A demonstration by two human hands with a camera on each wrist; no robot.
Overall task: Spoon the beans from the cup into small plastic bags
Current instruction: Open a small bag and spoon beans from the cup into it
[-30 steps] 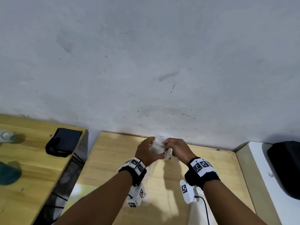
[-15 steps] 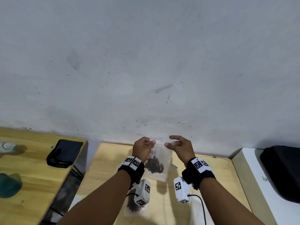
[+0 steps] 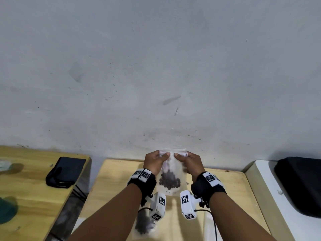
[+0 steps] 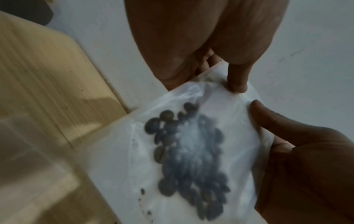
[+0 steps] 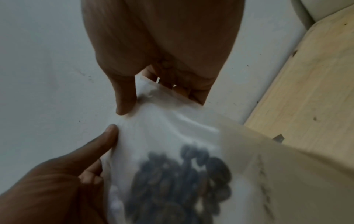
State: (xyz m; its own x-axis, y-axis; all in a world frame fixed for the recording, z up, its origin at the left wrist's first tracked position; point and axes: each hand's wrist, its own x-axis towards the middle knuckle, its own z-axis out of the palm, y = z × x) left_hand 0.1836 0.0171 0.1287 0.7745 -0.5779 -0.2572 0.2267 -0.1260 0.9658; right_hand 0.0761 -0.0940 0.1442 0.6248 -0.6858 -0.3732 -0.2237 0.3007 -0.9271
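clear crinkled bag [image 3: 171, 171], dark oval beans [image 3: 169, 182]

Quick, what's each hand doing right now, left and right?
Left hand: pinching the top edge of the plastic bag of beans.
Right hand: pinching the same bag's top edge.

No readable text anywhere; the wrist bands [image 3: 145, 175] carry only black-and-white square marker patterns.
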